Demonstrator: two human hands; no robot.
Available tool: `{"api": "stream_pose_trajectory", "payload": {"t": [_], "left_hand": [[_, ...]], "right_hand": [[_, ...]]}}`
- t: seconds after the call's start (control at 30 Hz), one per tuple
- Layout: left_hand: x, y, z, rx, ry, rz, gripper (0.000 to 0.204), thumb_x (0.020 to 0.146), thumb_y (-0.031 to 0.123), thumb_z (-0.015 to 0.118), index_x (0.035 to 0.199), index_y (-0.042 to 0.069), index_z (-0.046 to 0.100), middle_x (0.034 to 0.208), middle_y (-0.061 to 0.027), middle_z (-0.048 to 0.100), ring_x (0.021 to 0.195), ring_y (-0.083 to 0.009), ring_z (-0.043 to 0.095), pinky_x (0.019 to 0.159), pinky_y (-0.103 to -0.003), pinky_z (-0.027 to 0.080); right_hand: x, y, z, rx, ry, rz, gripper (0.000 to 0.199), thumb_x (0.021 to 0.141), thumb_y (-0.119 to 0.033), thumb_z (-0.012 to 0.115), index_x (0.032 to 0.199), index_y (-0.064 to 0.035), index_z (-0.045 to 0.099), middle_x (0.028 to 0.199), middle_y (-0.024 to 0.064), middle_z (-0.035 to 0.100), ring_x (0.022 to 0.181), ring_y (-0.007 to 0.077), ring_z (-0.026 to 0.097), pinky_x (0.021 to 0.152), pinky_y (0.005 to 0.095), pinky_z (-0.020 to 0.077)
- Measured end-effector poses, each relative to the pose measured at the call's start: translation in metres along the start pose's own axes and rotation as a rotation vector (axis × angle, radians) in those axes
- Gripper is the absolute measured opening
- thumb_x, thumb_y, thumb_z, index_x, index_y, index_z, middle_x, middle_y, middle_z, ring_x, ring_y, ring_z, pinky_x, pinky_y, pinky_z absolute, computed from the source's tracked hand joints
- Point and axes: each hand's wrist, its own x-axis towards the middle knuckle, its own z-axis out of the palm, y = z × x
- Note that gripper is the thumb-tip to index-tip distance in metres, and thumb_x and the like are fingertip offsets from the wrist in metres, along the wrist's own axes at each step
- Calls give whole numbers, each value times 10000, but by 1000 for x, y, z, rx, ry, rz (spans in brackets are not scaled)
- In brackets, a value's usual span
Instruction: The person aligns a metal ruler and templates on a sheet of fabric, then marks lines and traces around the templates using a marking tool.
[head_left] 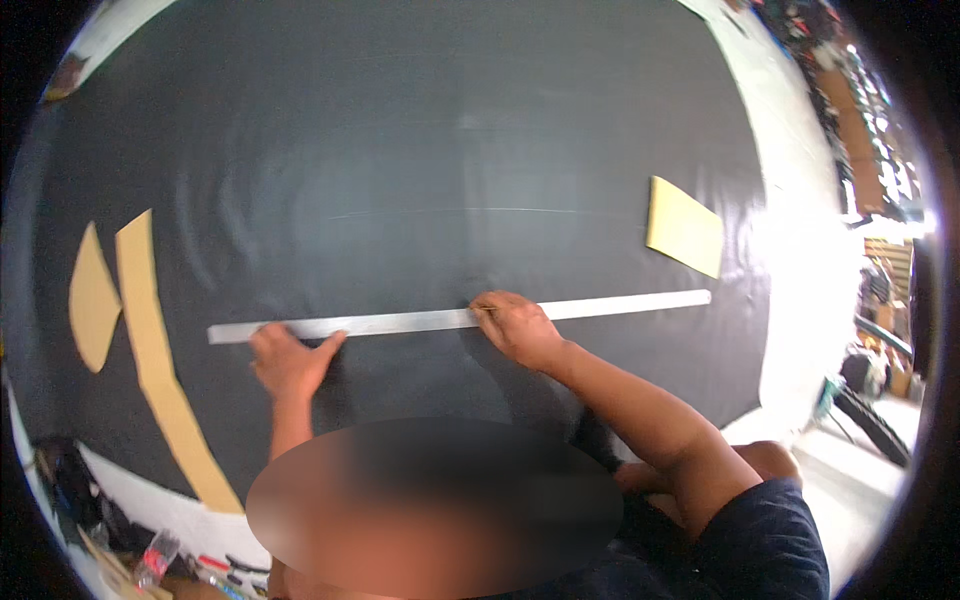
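A long metal ruler (pixel 400 322) lies across a broad black sheet (pixel 430 130), tilted slightly up toward the right. My left hand (pixel 290 360) rests near the ruler's left end, thumb and fingers spread and pressing on it. Near the middle of the ruler is my right hand (pixel 518 328), its fingers pinched at the far edge. Between those fingertips shows a thin yellowish-brown stick, too small to make out fully. A faint white line (pixel 450 210) runs across the sheet beyond the ruler.
Tan pattern pieces lie at left: a long bent strip (pixel 160 350) and a curved piece (pixel 95 300). A yellow four-sided piece (pixel 685 228) is at right. A clear bottle (pixel 155 560) and tools lie at lower left. Shelving and clutter stand beyond the right edge.
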Motion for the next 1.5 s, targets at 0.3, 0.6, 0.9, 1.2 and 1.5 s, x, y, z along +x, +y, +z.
{"api": "stream_pose_trajectory", "payload": {"t": [0.3,0.6,0.9,1.2,1.5], "left_hand": [[15,-22,17,-41,51,65,998,753,639,784,1382,-27,389,1344,-215,433,1230,-396,532,974,-524,493],[14,-21,19,-53,88,55,990,705,616,820,1357,-18,429,1333,-193,465,1237,-390,528,1027,-494,458],[13,-20,16,-44,67,50,1005,681,659,817,1322,-17,438,1328,-191,465,1225,-374,532,1004,-497,467],[9,-13,10,-7,12,45,1079,729,676,782,1418,-38,357,1381,-226,404,1238,-415,528,1012,-510,468],[11,-15,28,-16,22,42,1103,715,690,782,1399,-78,384,1352,-241,422,1239,-421,519,1003,-493,479]], "right_hand": [[-106,119,-91,-36,374,715,260,1009,-209,568,1124,12,644,980,159,723,935,285,716,827,373,548],[-123,158,-105,41,543,828,331,1028,-286,559,1094,34,611,930,162,736,913,234,735,822,354,557],[-111,129,-87,-254,500,637,228,1000,-233,564,1086,-29,616,994,207,695,957,427,668,841,506,521],[4,-31,56,-166,118,-188,154,867,-132,606,990,-44,576,988,156,653,975,326,659,839,473,534],[56,-61,59,-6,-47,-76,181,918,-200,611,1074,-109,596,925,141,689,898,366,669,812,500,535]]}}
